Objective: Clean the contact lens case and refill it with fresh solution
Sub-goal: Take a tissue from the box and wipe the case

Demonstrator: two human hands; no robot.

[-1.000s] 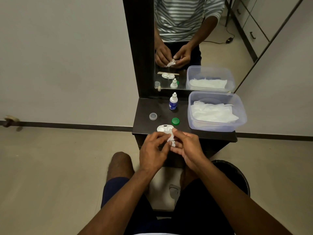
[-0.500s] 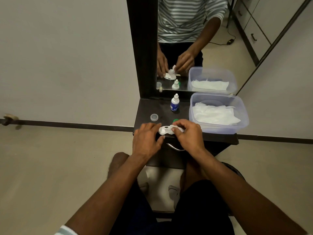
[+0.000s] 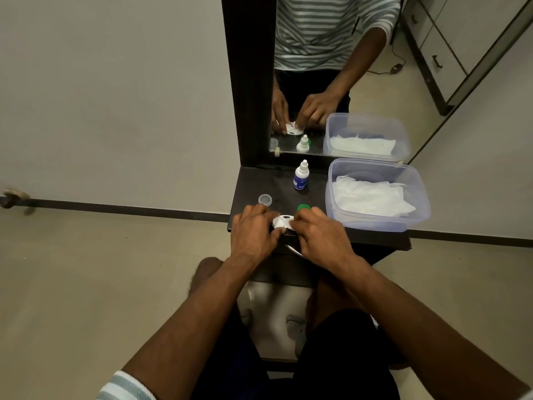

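Note:
The white contact lens case (image 3: 282,220) lies on the dark shelf (image 3: 251,183) near its front edge. My left hand (image 3: 253,232) rests on its left end and grips it. My right hand (image 3: 320,235) presses a small white tissue piece (image 3: 291,225) into the case's right side; most of the tissue is hidden under the fingers. A green cap (image 3: 303,208) sits just behind my right hand. A clear cap (image 3: 265,199) sits behind my left hand. The solution bottle (image 3: 300,176), white with a blue label, stands upright further back.
A clear plastic tub (image 3: 418,197) holding white tissues fills the shelf's right side. A mirror (image 3: 331,67) stands behind the shelf and reflects the hands and objects. A drawer handle (image 3: 292,250) shows below the shelf's front edge. Bare floor lies left and right.
Both hands came down from holding the tissue in the air in front of the shelf. They now rest on the lens case, the right one pressing the tissue onto it.

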